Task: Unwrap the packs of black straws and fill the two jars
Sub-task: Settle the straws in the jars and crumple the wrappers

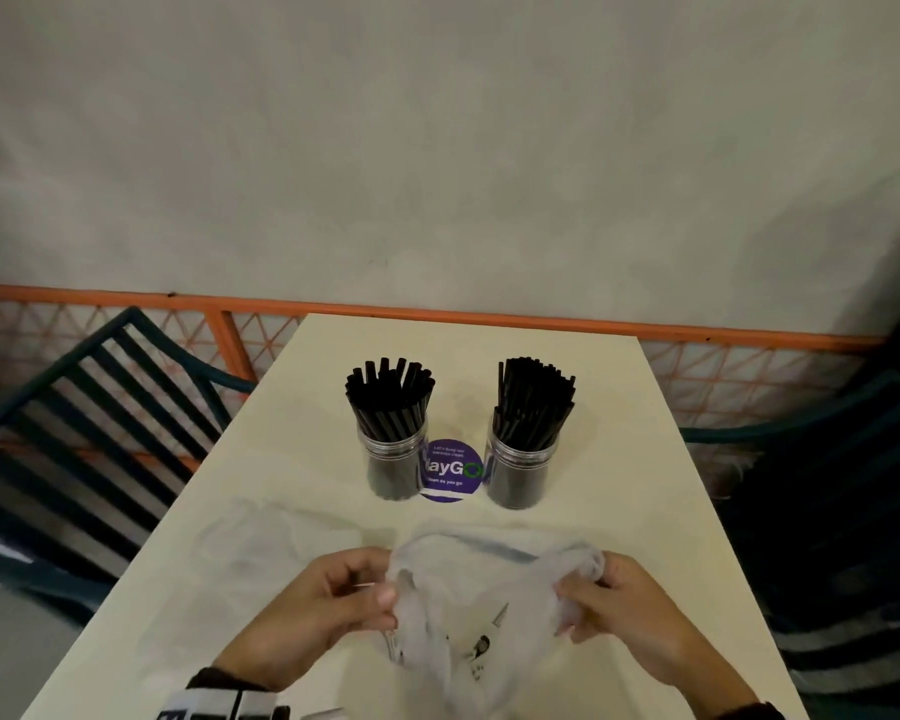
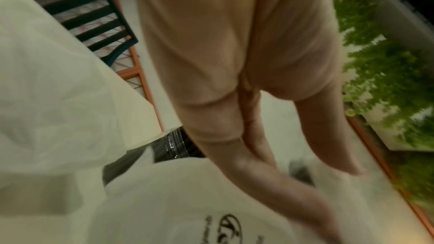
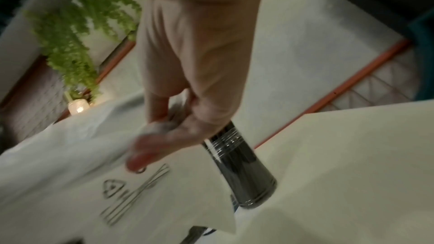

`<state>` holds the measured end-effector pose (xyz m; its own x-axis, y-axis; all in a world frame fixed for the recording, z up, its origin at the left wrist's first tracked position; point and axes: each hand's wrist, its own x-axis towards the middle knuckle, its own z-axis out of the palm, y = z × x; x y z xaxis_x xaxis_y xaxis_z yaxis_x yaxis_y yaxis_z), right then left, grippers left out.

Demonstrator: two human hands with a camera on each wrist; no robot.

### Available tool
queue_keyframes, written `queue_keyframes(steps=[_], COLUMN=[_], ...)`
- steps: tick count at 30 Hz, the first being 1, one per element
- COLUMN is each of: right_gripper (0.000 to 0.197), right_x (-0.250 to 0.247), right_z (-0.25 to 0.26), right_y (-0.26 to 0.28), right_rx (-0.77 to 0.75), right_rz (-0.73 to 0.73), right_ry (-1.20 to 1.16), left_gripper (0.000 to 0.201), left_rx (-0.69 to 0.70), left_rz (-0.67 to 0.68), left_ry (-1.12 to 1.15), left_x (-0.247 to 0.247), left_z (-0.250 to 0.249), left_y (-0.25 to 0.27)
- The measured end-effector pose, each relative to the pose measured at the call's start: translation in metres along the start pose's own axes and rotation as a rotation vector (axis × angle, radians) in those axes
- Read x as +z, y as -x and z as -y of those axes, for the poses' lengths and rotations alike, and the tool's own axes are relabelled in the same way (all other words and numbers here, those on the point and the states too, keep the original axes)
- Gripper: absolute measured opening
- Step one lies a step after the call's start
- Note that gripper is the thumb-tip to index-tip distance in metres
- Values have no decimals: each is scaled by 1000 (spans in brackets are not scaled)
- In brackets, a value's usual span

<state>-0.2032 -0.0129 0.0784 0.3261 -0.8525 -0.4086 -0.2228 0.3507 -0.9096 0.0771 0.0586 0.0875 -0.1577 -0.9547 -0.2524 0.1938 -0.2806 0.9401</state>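
Note:
Two clear jars stand side by side at the middle of the cream table, both packed with black straws: the left jar and the right jar. Near the front edge my left hand and right hand each grip one side of an empty clear plastic wrapper with black print on it. The wrapper fills the lower left wrist view, and the right wrist view shows my fingers bunching the wrapper beside a jar. A second flat clear wrapper lies on the table to the left.
A round purple sticker sits on the table between the jars. Dark slatted chairs stand at the left and the right of the table. An orange rail runs along the wall behind it.

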Motion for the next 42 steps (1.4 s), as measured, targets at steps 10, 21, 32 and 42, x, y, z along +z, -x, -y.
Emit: queue_keyframes(steps=[10, 21, 32, 42], right_gripper=[30, 18, 60, 56], right_x=[55, 142, 219, 266], right_z=[37, 43, -8, -62], right_y=[15, -26, -62, -109], right_rx=[-491, -708, -560, -299], right_rz=[-102, -52, 56, 200], right_ry=[246, 410, 1080, 1318], left_gripper=[29, 22, 35, 57], left_rx=[542, 750, 195, 384], left_rz=[-773, -693, -215, -443], left_ry=[-818, -966, -1085, -1306], left_x=[-42, -129, -214, -157], left_z=[-37, -54, 75, 62], left_y=[22, 81, 74, 38])
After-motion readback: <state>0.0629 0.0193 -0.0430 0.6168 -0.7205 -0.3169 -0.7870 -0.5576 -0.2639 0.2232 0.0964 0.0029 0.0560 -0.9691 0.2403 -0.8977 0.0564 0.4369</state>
